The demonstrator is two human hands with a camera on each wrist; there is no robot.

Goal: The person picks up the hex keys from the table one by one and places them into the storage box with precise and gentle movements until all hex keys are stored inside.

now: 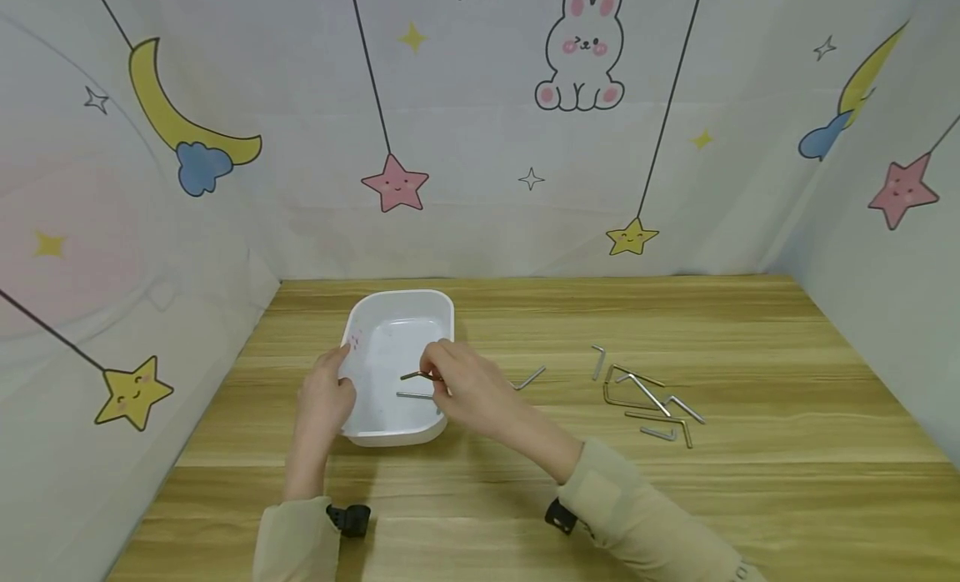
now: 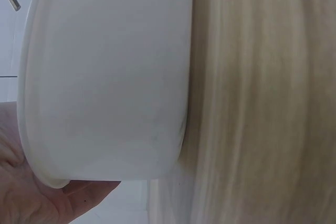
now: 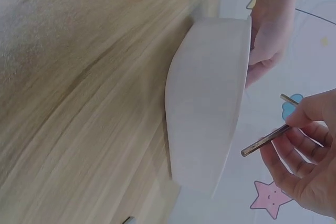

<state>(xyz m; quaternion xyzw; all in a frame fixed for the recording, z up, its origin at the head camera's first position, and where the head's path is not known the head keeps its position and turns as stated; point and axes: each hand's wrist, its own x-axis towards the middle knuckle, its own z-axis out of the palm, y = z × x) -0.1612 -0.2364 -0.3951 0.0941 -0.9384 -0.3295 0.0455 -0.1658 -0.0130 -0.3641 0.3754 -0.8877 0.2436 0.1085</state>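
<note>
A white plastic tub (image 1: 397,438) stands on the left part of the table. My left hand (image 1: 325,396) grips its left rim; in the left wrist view the left hand (image 2: 31,182) wraps the edge at the tub's corner. Over the tub's right side, my right hand (image 1: 468,390) pinches a brass-coloured hex key (image 1: 412,375) between thumb and fingers. That hex key (image 3: 265,141) shows above the rim level in the right wrist view. Inside the tub lies a silver hex key (image 1: 414,395), its right end hidden behind the right hand.
Right of the tub, several silver and brass-coloured hex keys (image 1: 637,405) lie in a loose, overlapping group. Another silver hex key (image 1: 531,377) lies nearer, partly behind the right hand. Patterned cloth (image 1: 480,240) walls in the wooden table (image 1: 465,515) at the back and sides.
</note>
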